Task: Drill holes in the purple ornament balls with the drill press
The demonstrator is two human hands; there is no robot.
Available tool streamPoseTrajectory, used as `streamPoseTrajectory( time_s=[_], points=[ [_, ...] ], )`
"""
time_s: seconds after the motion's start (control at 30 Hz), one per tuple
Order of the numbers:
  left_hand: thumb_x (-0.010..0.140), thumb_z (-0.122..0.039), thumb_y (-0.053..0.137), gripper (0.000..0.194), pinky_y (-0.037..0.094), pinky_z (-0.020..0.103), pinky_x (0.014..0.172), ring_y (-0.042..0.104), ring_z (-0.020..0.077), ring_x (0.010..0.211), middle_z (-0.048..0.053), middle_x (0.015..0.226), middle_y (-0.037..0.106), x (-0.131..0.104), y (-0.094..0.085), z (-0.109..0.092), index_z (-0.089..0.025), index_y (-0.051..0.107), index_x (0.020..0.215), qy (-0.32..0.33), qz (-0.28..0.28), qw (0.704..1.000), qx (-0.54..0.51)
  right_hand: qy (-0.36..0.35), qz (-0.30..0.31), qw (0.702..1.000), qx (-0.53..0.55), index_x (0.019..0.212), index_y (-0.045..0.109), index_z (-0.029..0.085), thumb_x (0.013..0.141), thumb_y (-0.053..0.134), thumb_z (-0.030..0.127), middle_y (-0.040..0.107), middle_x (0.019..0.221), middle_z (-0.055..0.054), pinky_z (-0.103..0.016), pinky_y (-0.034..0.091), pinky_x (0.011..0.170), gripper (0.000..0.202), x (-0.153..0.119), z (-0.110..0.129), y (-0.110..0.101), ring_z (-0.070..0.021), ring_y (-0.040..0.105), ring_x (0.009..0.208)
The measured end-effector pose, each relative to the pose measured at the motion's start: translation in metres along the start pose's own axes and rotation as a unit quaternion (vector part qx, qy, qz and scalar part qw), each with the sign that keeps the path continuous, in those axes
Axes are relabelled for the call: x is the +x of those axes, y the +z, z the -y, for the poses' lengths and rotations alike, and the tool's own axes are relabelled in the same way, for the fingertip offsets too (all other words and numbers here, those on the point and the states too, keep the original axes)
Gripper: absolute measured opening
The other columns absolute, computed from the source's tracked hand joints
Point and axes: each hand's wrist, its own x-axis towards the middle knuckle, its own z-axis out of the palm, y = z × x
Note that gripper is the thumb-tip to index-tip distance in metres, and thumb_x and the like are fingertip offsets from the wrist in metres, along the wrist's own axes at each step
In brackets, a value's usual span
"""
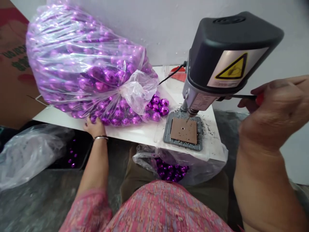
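My left hand (pixel 95 127) is at the table's front edge, its fingertips apart and touching the underside of a large tied clear plastic bag (pixel 79 61). The bag is full of shiny purple faceted balls. My right hand (pixel 277 106) is closed around the red-tipped lever (pixel 243 96) of a small black and grey bench drill press (pixel 231 54). Below its chuck (pixel 192 111), a brown square plate (pixel 183 130) with a small hole lies on the grey base (pixel 167 132). Several loose purple balls (pixel 159 107) sit between bag and drill.
An open plastic bag (pixel 205 167) with purple balls hangs over my lap at the white table's (pixel 142 133) front edge. Dark shavings are scattered around the base. At left stand a cardboard box (pixel 14 90) and a black tray (pixel 79 158) partly covered by plastic (pixel 33 154).
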Motion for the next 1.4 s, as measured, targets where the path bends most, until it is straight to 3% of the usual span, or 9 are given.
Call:
streamPoseTrajectory(
  time_s=[0.07, 0.2, 0.37, 0.53, 0.73, 0.93, 1.13, 1.3, 1.4],
  points=[
    [0.091, -0.017, 0.062, 0.038, 0.043, 0.056, 0.123, 0.057, 0.0329, 0.132, 0.016, 0.128, 0.067, -0.037, -0.001, -0.031, -0.012, 0.069, 0.128, -0.002, -0.05, 0.999, 0.015, 0.0, 0.004, 1.0, -0.006, 0.077, 0.05, 0.012, 0.093, 0.038, 0.028, 0.055, 0.069, 0.004, -0.019, 0.036, 0.053, 0.026, -0.001, 0.002, -0.001, 0.0018, 0.051, 0.052],
    [0.101, -0.018, 0.049, 0.037, 0.053, 0.038, 0.114, 0.067, 0.0244, 0.129, 0.013, 0.135, 0.072, -0.089, 0.018, -0.122, -0.02, 0.075, 0.127, 0.239, 0.262, 0.934, -0.044, -0.004, 0.015, 1.0, -0.016, 0.078, 0.051, 0.012, 0.095, 0.036, 0.028, 0.054, 0.07, 0.004, -0.021, 0.037, 0.057, 0.028, -0.001, 0.003, -0.003, 0.0031, 0.051, 0.054],
    [0.106, -0.02, 0.043, 0.059, 0.062, 0.041, 0.093, 0.075, 0.0297, 0.119, 0.017, 0.16, 0.057, -0.09, 0.036, -0.199, -0.028, 0.047, 0.164, 0.305, 0.469, 0.813, 0.163, -0.02, 0.02, 1.0, -0.005, 0.079, 0.051, 0.011, 0.092, 0.04, 0.028, 0.056, 0.07, 0.002, -0.024, 0.039, 0.062, 0.024, -0.003, -0.004, -0.005, -0.0002, 0.054, 0.056],
    [0.106, -0.039, 0.056, 0.052, 0.059, 0.044, 0.096, 0.075, 0.0345, 0.116, 0.021, 0.131, 0.073, -0.088, 0.019, -0.191, -0.015, 0.058, 0.152, 0.308, 0.466, 0.787, 0.263, -0.02, 0.02, 1.0, -0.006, 0.077, 0.052, 0.011, 0.089, 0.042, 0.026, 0.055, 0.067, 0.001, -0.025, 0.042, 0.067, 0.021, -0.004, -0.01, -0.005, -0.0022, 0.055, 0.061],
    [0.108, -0.037, 0.052, 0.035, 0.057, 0.037, 0.09, 0.076, 0.0298, 0.111, 0.015, 0.135, 0.072, -0.101, 0.001, -0.173, -0.022, 0.075, 0.129, 0.314, 0.465, 0.789, 0.249, -0.029, 0.036, 0.999, -0.007, 0.082, 0.049, 0.012, 0.097, 0.035, 0.025, 0.057, 0.073, 0.003, -0.021, 0.041, 0.065, 0.024, -0.005, -0.005, -0.006, 0.002, 0.052, 0.056],
    [0.111, -0.031, 0.038, 0.042, 0.056, 0.043, 0.096, 0.075, 0.0321, 0.116, 0.018, 0.127, 0.076, -0.097, 0.025, -0.217, -0.018, 0.073, 0.13, 0.263, 0.435, 0.823, 0.255, -0.028, 0.041, 0.999, -0.015, 0.082, 0.05, 0.011, 0.098, 0.038, 0.025, 0.055, 0.07, 0.004, -0.023, 0.043, 0.07, 0.024, -0.005, -0.005, -0.007, 0.0014, 0.052, 0.059],
    [0.098, -0.044, 0.065, 0.052, 0.057, 0.044, 0.099, 0.073, 0.0365, 0.122, 0.023, 0.133, 0.074, -0.103, 0.055, -0.233, -0.013, 0.064, 0.14, 0.183, 0.503, 0.812, 0.235, -0.02, 0.039, 0.999, -0.007, 0.081, 0.048, 0.012, 0.095, 0.036, 0.025, 0.054, 0.071, 0.003, -0.022, 0.041, 0.07, 0.022, -0.005, -0.004, -0.006, -0.0002, 0.051, 0.062],
    [0.081, -0.028, 0.079, 0.061, 0.058, 0.042, 0.098, 0.074, 0.0318, 0.113, 0.016, 0.122, 0.077, -0.116, 0.051, -0.204, -0.017, 0.06, 0.138, 0.116, 0.468, 0.876, 0.001, -0.023, 0.05, 0.998, -0.013, 0.081, 0.047, 0.013, 0.095, 0.036, 0.025, 0.051, 0.072, 0.003, -0.021, 0.041, 0.071, 0.022, -0.005, -0.005, -0.007, -0.0001, 0.051, 0.065],
    [0.072, -0.027, 0.082, 0.074, 0.057, 0.037, 0.1, 0.071, 0.0249, 0.114, 0.012, 0.131, 0.073, -0.124, 0.041, -0.193, -0.018, 0.056, 0.14, 0.05, 0.488, 0.83, -0.267, -0.036, 0.054, 0.998, -0.015, 0.081, 0.045, 0.013, 0.096, 0.033, 0.025, 0.049, 0.072, 0.003, -0.022, 0.04, 0.072, 0.023, -0.006, -0.004, -0.008, 0.0002, 0.05, 0.065]
  ],
)
